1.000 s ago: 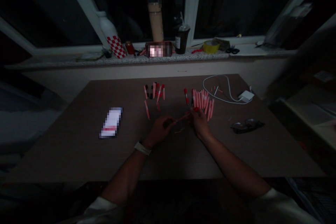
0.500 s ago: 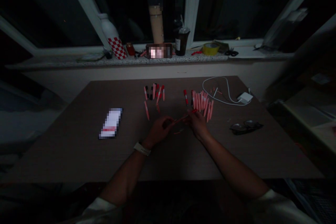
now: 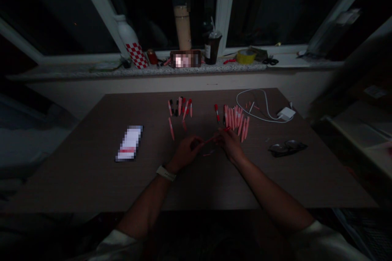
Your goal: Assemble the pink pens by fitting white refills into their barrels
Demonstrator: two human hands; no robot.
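My left hand (image 3: 186, 149), with a pale watch on the wrist, pinches one end of a thin red pen (image 3: 209, 140). The pen's other end is in the closed fingers of my right hand (image 3: 232, 145), where a brighter red part shows. In the dim light I cannot tell whether its pieces are joined. A small pinkish piece (image 3: 207, 154) lies on the table just below the hands. Beyond my right hand is a row of several pink pens (image 3: 234, 117), with a red pen (image 3: 217, 113) beside it. Several pink, red and black pens (image 3: 180, 107) lie farther left.
A phone (image 3: 130, 143) lies on the table at left. Glasses (image 3: 287, 147) and a white charger (image 3: 286, 113) with its cable are at right. On the sill stand a checkered bottle (image 3: 136, 55), a beige flask (image 3: 183, 28), a dark cup (image 3: 212, 49) and yellow tape (image 3: 246, 57).
Both hands stay almost in place, still on the pen. The pen piece between the fingers has shifted very slightly. Other things on the table have not moved.
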